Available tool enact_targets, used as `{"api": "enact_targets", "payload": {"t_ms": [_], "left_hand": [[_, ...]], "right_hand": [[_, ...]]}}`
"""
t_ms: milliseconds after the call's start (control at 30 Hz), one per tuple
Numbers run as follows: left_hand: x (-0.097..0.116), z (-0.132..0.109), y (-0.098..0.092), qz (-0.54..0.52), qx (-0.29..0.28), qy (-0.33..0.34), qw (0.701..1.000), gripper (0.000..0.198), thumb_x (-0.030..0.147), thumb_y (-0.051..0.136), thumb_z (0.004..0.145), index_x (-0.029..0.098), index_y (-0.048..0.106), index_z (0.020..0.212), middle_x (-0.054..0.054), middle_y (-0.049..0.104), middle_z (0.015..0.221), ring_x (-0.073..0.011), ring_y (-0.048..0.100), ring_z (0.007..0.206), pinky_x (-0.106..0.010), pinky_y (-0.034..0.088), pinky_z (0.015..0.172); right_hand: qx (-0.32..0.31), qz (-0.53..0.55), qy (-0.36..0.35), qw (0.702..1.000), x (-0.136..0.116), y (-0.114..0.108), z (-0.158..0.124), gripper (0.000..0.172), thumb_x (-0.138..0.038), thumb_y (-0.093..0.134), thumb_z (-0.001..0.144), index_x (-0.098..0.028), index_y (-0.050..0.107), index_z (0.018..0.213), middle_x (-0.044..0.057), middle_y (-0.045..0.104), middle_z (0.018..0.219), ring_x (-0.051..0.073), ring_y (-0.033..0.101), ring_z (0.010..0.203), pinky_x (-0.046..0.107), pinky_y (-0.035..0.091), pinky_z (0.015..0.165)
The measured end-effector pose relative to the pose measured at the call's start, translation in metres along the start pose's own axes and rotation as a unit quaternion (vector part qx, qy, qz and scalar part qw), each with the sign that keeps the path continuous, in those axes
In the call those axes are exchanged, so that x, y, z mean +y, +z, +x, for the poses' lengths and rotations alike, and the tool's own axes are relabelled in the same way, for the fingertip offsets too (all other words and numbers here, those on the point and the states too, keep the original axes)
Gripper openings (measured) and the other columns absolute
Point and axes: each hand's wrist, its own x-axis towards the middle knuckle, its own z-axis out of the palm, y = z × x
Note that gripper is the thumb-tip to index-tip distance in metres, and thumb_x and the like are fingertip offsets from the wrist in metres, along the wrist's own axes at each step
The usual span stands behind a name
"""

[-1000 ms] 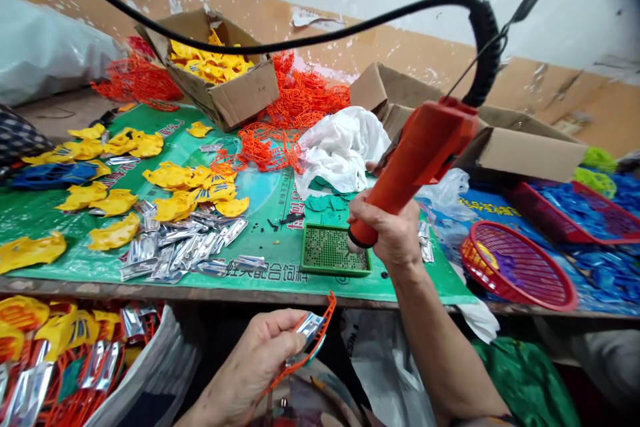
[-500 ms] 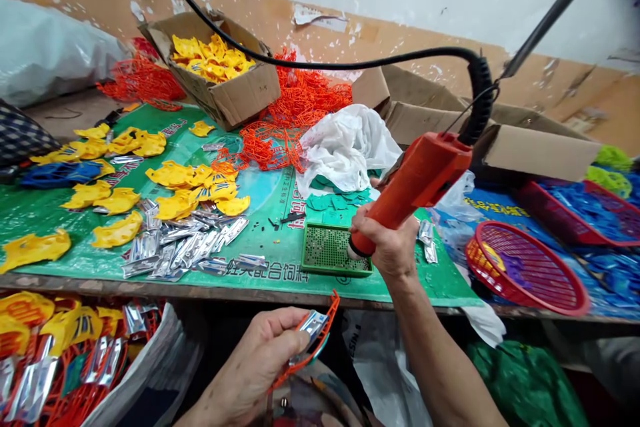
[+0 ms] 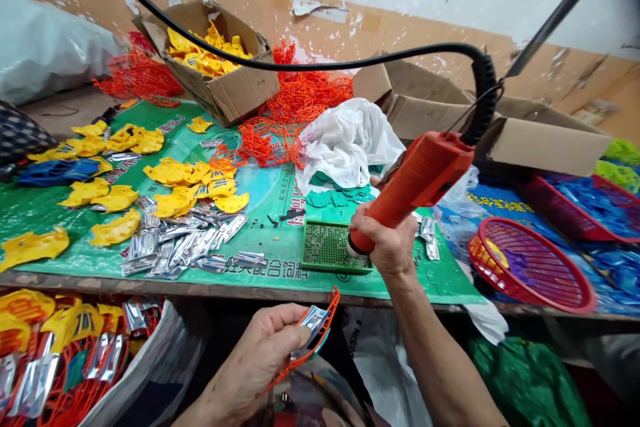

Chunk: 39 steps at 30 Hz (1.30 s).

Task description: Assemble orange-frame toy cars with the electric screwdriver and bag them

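Observation:
My right hand (image 3: 390, 240) is wrapped round an orange electric screwdriver (image 3: 415, 177) hung on a black coiled cable (image 3: 483, 90). Its tip rests on a small green tray of screws (image 3: 327, 247) near the table's front edge. Below the edge, my left hand (image 3: 265, 360) pinches an orange plastic frame (image 3: 320, 340) with a silver piece (image 3: 311, 320) set in it.
A green mat (image 3: 270, 197) carries yellow plastic parts (image 3: 173, 177) and several silver pieces (image 3: 185, 247). Cardboard boxes (image 3: 235, 90) and orange frames (image 3: 300, 103) stand behind, with a white bag (image 3: 350, 140). Red baskets (image 3: 530, 267) lie right. A sack of assembled parts (image 3: 65, 347) sits lower left.
The screwdriver has tilted lower over the green tray and the cable has sagged. My left hand has barely moved with the orange frame.

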Motion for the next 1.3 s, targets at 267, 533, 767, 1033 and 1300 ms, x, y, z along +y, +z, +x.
{"api": "enact_targets", "payload": {"t_ms": [267,533,767,1033,1300], "left_hand": [[-0.002,0.000,-0.002,-0.009,-0.008,0.012,1.000,0.018,0.026,0.069,0.070,0.010,0.073,0.078,-0.002,0.061,0.065,-0.0104,0.047,0.058,-0.022,0.034,0.056],[-0.002,-0.002,0.000,-0.047,-0.002,0.003,0.999,0.019,0.028,0.074,0.067,0.011,0.073,0.076,-0.004,0.065,0.066,-0.0120,0.053,0.059,-0.023,0.038,0.057],[-0.004,-0.003,0.000,-0.050,0.007,0.010,0.999,0.025,0.030,0.077,0.067,0.011,0.075,0.083,-0.005,0.067,0.070,-0.0119,0.054,0.061,-0.024,0.041,0.061],[-0.007,-0.005,0.000,0.010,0.021,0.054,0.998,0.019,0.018,0.067,0.068,0.011,0.076,0.083,-0.002,0.065,0.069,-0.0102,0.048,0.059,-0.022,0.033,0.057],[-0.004,-0.009,0.006,0.052,0.034,0.070,0.996,0.020,0.021,0.067,0.066,0.012,0.077,0.081,-0.001,0.063,0.067,-0.0110,0.046,0.061,-0.024,0.031,0.057]], "right_hand": [[0.005,-0.016,0.005,1.000,0.001,0.000,-0.002,0.020,-0.028,0.077,0.060,-0.017,0.065,0.070,0.000,0.063,0.070,0.015,0.058,0.061,0.034,0.049,0.060],[0.009,0.003,0.009,1.000,-0.007,0.005,-0.005,0.039,-0.024,0.079,0.059,-0.018,0.064,0.094,-0.004,0.063,0.065,0.014,0.056,0.054,0.033,0.048,0.057],[0.018,-0.029,0.000,0.999,-0.002,0.003,-0.005,0.021,-0.026,0.079,0.057,-0.017,0.064,0.069,-0.002,0.063,0.064,0.015,0.058,0.057,0.033,0.048,0.059],[0.010,0.051,-0.007,0.999,-0.040,0.005,-0.004,0.013,-0.019,0.073,0.060,-0.021,0.060,0.065,-0.003,0.058,0.061,0.014,0.055,0.052,0.033,0.048,0.054],[-0.126,0.151,0.058,0.979,-0.091,0.014,-0.050,0.055,-0.016,0.070,0.065,-0.035,0.057,0.115,-0.004,0.059,0.066,0.017,0.057,0.057,0.035,0.050,0.056]]}}
